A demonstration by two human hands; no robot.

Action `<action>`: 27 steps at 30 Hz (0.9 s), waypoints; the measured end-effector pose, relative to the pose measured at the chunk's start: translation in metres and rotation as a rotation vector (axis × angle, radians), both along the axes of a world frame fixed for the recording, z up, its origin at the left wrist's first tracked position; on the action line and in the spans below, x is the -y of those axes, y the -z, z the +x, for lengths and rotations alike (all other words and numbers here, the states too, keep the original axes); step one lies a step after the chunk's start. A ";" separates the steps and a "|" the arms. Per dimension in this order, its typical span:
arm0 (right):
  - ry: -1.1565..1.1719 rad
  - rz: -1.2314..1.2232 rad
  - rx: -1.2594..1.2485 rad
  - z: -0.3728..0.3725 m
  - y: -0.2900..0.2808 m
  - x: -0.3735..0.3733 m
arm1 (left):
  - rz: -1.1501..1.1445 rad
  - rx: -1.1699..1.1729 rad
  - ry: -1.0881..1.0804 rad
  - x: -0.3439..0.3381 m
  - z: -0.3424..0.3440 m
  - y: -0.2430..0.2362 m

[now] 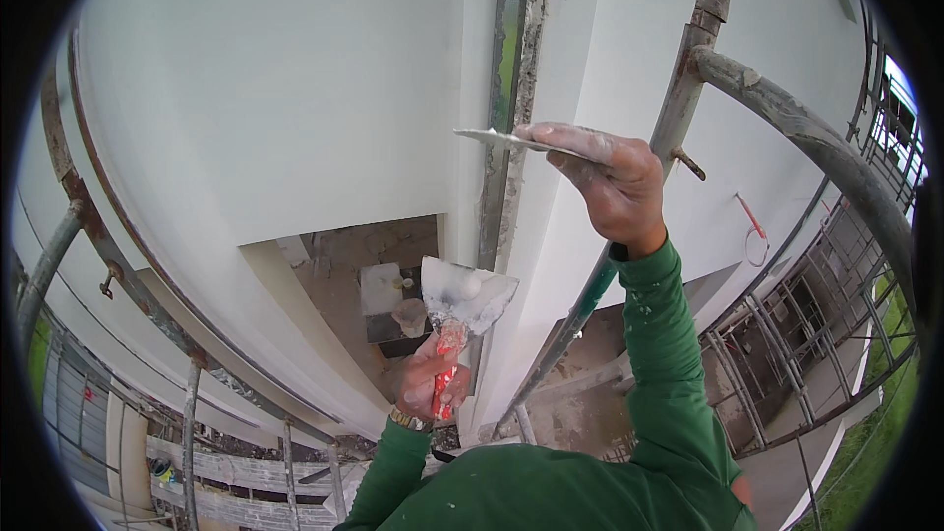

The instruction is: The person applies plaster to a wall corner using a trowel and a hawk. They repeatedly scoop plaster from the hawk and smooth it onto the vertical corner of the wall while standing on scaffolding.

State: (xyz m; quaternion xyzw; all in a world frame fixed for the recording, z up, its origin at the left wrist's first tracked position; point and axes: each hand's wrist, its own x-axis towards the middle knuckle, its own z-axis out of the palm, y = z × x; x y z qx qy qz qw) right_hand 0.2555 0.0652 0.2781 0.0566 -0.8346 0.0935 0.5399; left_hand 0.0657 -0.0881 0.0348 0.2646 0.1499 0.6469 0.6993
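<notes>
My left hand is wrapped round the red handle of a wide putty knife, held low in the middle with its blade up. White filler is smeared over that blade, with a small lump on it. Higher up and to the right, my right hand pinches a thin flat metal scraper blade, seen almost edge-on. White dust coats these fingers. The scraper is in front of a narrow upright metal strip set beside rough bare plaster; whether it touches cannot be told.
Scaffold pipes rise on the right and left, and a curved pipe arches at the right. Pale walls flank the strip. Below lie a floor opening with a dark-edged tray and planks.
</notes>
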 end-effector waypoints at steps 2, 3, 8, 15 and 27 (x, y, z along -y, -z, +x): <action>-0.015 -0.004 0.165 0.027 0.050 0.010 | 0.060 0.036 0.119 0.008 -0.007 -0.012; -0.053 -0.048 0.207 0.037 0.070 0.015 | 0.126 0.055 0.202 0.009 -0.009 -0.009; 0.027 -0.143 0.289 0.063 0.140 0.030 | 0.071 0.040 0.337 0.013 0.013 -0.009; 0.465 -0.975 0.284 0.094 0.202 0.005 | 0.100 -0.473 -0.065 -0.001 0.033 0.003; -0.226 -1.511 -0.264 0.051 0.165 0.031 | 0.319 -1.482 -0.655 -0.037 0.036 0.038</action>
